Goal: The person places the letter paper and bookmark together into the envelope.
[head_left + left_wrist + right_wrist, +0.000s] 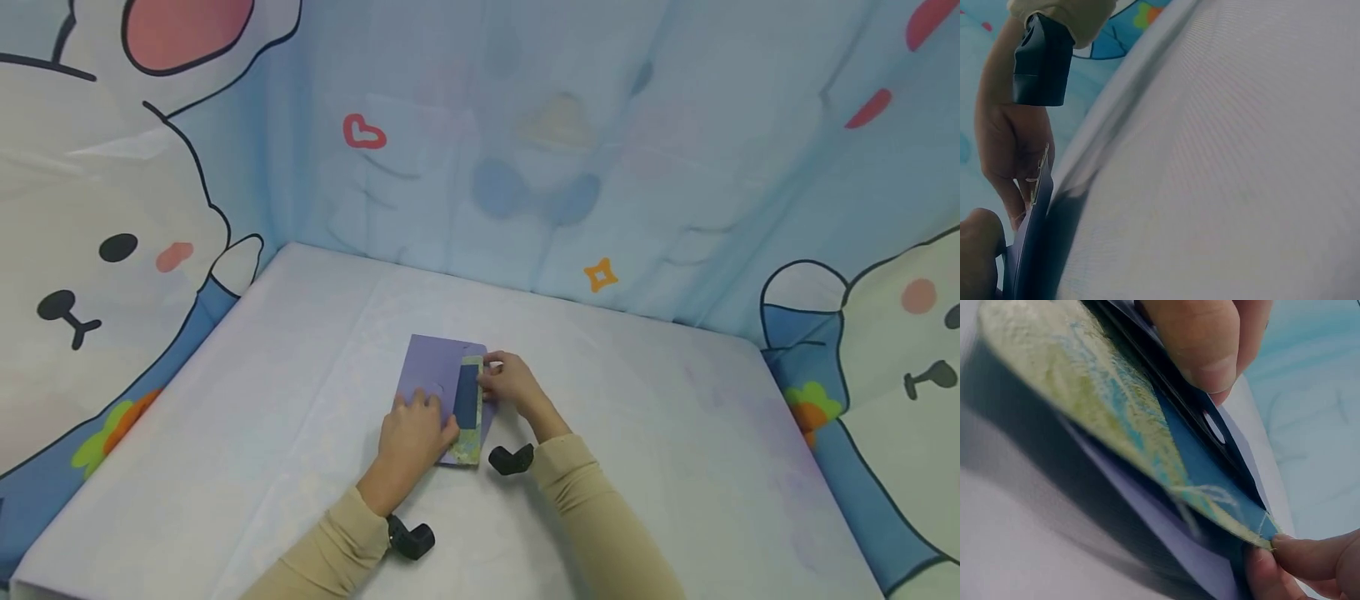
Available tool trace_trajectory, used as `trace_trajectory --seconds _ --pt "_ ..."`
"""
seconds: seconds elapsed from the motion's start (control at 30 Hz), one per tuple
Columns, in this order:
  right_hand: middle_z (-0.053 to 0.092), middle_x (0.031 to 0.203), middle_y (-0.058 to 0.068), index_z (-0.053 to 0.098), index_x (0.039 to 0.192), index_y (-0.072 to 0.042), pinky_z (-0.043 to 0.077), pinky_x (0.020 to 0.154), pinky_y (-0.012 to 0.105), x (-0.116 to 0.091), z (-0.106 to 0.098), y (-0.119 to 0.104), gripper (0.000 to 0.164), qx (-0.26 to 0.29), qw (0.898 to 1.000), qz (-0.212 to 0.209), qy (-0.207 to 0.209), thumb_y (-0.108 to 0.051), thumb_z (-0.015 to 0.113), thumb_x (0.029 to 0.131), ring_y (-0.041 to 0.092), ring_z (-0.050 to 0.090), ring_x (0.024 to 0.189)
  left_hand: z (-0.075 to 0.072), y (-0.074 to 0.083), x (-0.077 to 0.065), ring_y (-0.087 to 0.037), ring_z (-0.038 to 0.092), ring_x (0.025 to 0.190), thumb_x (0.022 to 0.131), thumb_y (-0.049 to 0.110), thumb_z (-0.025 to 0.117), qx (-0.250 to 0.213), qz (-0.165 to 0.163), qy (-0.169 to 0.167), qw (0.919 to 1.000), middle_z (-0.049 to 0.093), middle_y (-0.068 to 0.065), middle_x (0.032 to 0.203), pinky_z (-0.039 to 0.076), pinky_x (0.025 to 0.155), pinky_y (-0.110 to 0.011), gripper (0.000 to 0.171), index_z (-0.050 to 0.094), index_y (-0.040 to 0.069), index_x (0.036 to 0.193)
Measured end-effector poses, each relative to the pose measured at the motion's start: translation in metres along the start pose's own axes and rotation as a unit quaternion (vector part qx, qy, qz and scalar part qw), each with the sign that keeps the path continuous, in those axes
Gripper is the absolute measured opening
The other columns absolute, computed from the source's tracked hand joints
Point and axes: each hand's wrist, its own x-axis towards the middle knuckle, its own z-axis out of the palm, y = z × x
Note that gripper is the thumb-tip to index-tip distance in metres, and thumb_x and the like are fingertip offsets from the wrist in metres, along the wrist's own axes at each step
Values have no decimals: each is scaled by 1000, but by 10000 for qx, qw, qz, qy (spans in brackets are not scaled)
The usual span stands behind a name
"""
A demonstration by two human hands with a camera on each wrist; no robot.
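A flat purple paper folder (431, 358) lies on the white table, with a curved notch in its face. Along its right side runs a green-and-yellow patterned strip (1079, 381) with a dark blue panel (466, 398). My left hand (414, 433) rests on the folder, fingers spread over the purple face and thumb beside the blue panel. With thumb and finger, my right hand (512, 383) pinches the strip's far right edge. In the right wrist view, the pinched corner stands raised off the purple layer below, and pale loose fibres (1213, 494) hang near it.
The white table (660, 417) spreads around the folder. Behind it hangs a light blue curtain (450, 167) with cartoon animals. A black wrist camera (512, 459) sits on the right wrist, and another black camera (412, 538) on the left.
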Motion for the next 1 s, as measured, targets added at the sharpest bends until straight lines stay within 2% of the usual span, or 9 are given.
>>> trace_trajectory --seconds 0.2,0.33,0.5,0.67,0.73,0.8,0.87,1.0 --pt "58 104 18 46 125 -2 54 64 27 2 5 4 44 1035 9946 82 -11 -2 59 83 13 60 69 -2 -1 0 -35 59 81 80 42 54 -127 -56 -44 9999 63 -10 88 51 54 -42 40 66 5 90" --pt "58 98 15 47 124 -2 54 62 27 3 12 0 45 1242 9919 143 203 -1 61 81 12 60 66 -3 -1 -1 -36 60 83 80 43 54 -111 -74 -44 9999 64 -10 90 52 54 -42 41 66 5 91" --pt "58 94 13 48 124 -1 54 59 26 1 18 -4 45 982 9944 83 380 -2 62 81 10 60 59 -5 0 -1 -35 59 81 79 43 55 -78 -30 -14 10000 63 -10 87 51 53 -41 41 66 5 91" --pt "64 93 14 53 120 -1 53 57 24 1 17 -4 38 59 9979 -257 591 -8 60 83 9 61 57 -6 0 0 -35 60 81 78 42 56 -60 11 97 9999 63 -10 85 51 53 -41 40 66 5 90" --pt "66 92 12 57 117 -2 53 58 23 3 15 -3 34 -364 9950 -396 840 -11 58 84 9 62 58 -6 -1 0 -35 60 79 78 42 56 -56 55 195 9998 63 -10 84 51 53 -40 40 66 5 89" --pt "67 93 12 59 115 -2 53 60 22 5 13 -3 31 -567 9915 -458 1075 -12 54 86 10 64 61 -4 -1 0 -35 60 78 77 42 57 -45 94 271 9996 63 -10 83 51 52 -40 39 66 5 87" --pt "67 95 12 58 117 -1 53 64 22 8 12 -4 32 -569 9899 -460 1218 -9 50 86 12 65 68 -4 -1 0 -35 60 78 77 42 57 -35 110 270 9996 63 -10 83 51 54 -40 40 66 5 88" --pt "67 100 13 53 122 0 53 70 23 10 12 -6 37 -198 9922 -344 1185 -1 45 85 17 67 80 -3 0 0 -34 60 77 78 42 56 -21 100 135 9999 63 -10 84 51 53 -40 41 67 5 90"
